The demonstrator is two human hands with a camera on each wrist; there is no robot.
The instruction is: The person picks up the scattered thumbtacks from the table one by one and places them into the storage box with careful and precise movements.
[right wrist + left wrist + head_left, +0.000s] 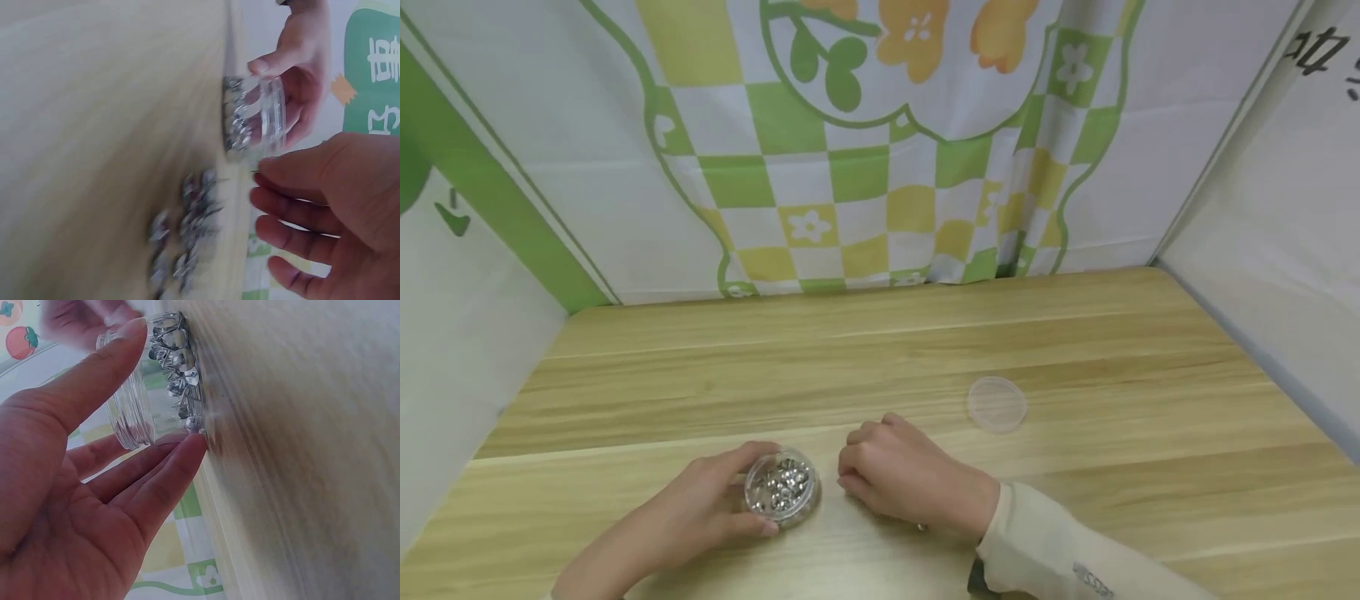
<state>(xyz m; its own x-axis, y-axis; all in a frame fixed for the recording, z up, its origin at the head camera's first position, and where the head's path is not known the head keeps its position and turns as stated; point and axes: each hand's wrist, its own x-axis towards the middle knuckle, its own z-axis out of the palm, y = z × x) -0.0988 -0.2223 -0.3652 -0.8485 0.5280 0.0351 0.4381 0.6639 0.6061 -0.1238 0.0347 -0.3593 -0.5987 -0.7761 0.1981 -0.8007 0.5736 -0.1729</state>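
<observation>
A clear round jar (pixel 782 487) with silver thumbtacks (pixel 178 362) in its bottom stands uncovered on the table. My left hand (pixel 700 504) grips it around the side, thumb on one side and fingers on the other. Just right of the jar is my right hand (pixel 902 475), its thumb and index finger pinching a thumbtack (pixel 254 171) of which only a thin pin shows. In the right wrist view, several loose thumbtacks (pixel 199 203) stand on the table in rows, pins up and somewhat blurred. From the head view, my right hand hides most of them.
A clear round lid (pixel 997 405) lies flat on the wooden table (pixel 700 383), beyond my right hand. Behind the table's far edge hangs a green and yellow checked curtain (pixel 857 175). White panels (pixel 1262 183) flank both sides.
</observation>
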